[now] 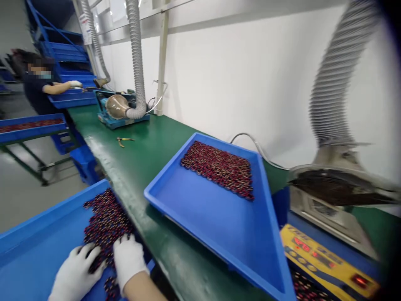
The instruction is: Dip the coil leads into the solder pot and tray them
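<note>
left hand (77, 271) and right hand (130, 259) are resting at small red-black parts (106, 219) — can't tell if clasping; sweeping low (they're lying loose) should be preventing pile-ups.

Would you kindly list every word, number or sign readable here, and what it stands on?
Nothing can be read with certainty.
Yellow control box: printed lettering and red lit displays, too blurred to read.
Posted sheet, upper left: marks too small and blurred.
</note>
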Demonstrator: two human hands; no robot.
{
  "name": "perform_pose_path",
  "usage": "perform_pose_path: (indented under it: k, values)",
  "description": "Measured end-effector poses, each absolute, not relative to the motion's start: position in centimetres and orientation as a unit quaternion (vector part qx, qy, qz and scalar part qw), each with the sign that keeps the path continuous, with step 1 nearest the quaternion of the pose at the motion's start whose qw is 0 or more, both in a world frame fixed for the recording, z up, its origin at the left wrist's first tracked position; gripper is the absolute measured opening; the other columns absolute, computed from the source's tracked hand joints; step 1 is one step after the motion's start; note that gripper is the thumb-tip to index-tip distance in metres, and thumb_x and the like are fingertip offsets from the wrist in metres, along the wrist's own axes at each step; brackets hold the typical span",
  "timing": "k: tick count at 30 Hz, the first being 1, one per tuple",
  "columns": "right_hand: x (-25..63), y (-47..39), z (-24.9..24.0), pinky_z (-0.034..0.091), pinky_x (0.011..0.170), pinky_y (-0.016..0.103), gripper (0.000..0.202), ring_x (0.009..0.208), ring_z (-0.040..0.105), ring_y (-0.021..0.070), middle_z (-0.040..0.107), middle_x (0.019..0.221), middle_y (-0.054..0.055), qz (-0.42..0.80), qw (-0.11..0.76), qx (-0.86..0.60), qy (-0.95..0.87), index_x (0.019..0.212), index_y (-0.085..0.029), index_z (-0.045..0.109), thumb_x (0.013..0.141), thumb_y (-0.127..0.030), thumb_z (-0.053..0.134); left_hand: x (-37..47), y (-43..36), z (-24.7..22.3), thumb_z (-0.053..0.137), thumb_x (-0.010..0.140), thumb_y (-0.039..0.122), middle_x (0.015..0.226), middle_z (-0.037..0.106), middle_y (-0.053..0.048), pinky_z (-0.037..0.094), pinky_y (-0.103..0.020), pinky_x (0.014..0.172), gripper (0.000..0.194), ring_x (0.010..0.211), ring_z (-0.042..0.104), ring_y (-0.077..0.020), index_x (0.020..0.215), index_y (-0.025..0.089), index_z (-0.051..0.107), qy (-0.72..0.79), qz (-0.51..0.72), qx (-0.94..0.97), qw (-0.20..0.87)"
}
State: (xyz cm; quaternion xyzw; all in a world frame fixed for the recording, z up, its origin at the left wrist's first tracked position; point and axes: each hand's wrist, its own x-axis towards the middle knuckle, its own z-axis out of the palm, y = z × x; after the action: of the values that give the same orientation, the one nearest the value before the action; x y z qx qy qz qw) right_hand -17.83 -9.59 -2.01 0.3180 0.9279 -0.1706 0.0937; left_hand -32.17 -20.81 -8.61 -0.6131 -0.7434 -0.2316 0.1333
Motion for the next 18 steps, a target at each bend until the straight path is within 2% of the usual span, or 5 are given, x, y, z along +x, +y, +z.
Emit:
perform_pose_path:
  k: [3, 6, 12, 15, 18]
  values:
    - [-17.2, -9.2, -1.4, 0.056, 0.068, 0.037, 0.031, 0.106, 0.057, 0.0267, 0.059, 0.114, 0.017, -0.177, 0.085, 0.297, 0.934, 0.114, -0.014, 0.055, 0.088, -0.007, 0.039, -31.7, -21.1, -7.5, 0.061, 0.071, 0.033, 0.087, 0.067, -0.007, 0.049, -0.038, 0.071, 0.017, 0.079, 0.058, -0.0263, 0.084, 0.025, 0.066, -0.774, -0.187, -0.598, 0.09]
    - [-17.1, -9.2, -1.6, 0.056, 0.069, 0.037, 0.039, 0.107, 0.055, 0.0276, 0.057, 0.116, 0.018, -0.181, 0.085, 0.271, 0.941, 0.12, -0.017, 0.05, 0.082, -0.008, 0.052, -31.4, -21.5, -7.4, 0.062, 0.07, 0.034, 0.091, 0.065, -0.008, 0.047, -0.04, 0.074, 0.019, 0.084, 0.055, -0.0278, 0.086, 0.024, 0.066, -0.804, -0.196, -0.561, 0.035]
    - [-16.9, -9.5, -1.4, 0.055, 0.069, 0.04, 0.053, 0.111, 0.05, 0.0322, 0.053, 0.122, 0.019, -0.179, 0.099, 0.262, 0.943, 0.121, -0.019, 0.049, 0.072, -0.015, 0.067, -31.4, -20.9, -5.5, 0.068, 0.062, 0.044, 0.088, 0.065, -0.007, 0.042, -0.042, 0.086, 0.029, 0.089, 0.054, -0.028, 0.081, 0.022, 0.065, -0.842, -0.361, -0.391, -0.082]
    - [-16.8, -9.4, -1.0, 0.055, 0.065, 0.04, 0.048, 0.112, 0.049, 0.0344, 0.05, 0.126, 0.018, -0.181, 0.102, 0.26, 0.943, 0.117, -0.022, 0.052, 0.072, -0.018, 0.068, -31.5, -20.7, -3.9, 0.059, 0.068, 0.052, 0.083, 0.065, -0.006, 0.049, -0.037, 0.071, 0.035, 0.078, 0.059, -0.0245, 0.083, 0.02, 0.062, -0.83, -0.471, -0.248, -0.167]
    - [-16.8, -9.5, -0.8, 0.055, 0.065, 0.04, 0.038, 0.113, 0.049, 0.0359, 0.049, 0.127, 0.02, -0.184, 0.106, 0.257, 0.943, 0.109, -0.017, 0.058, 0.073, -0.016, 0.066, -31.3, -21.2, -2.5, 0.044, 0.075, 0.055, 0.079, 0.064, -0.006, 0.049, -0.037, 0.053, 0.041, 0.063, 0.061, -0.0229, 0.09, 0.02, 0.057, -0.788, -0.553, -0.109, -0.249]
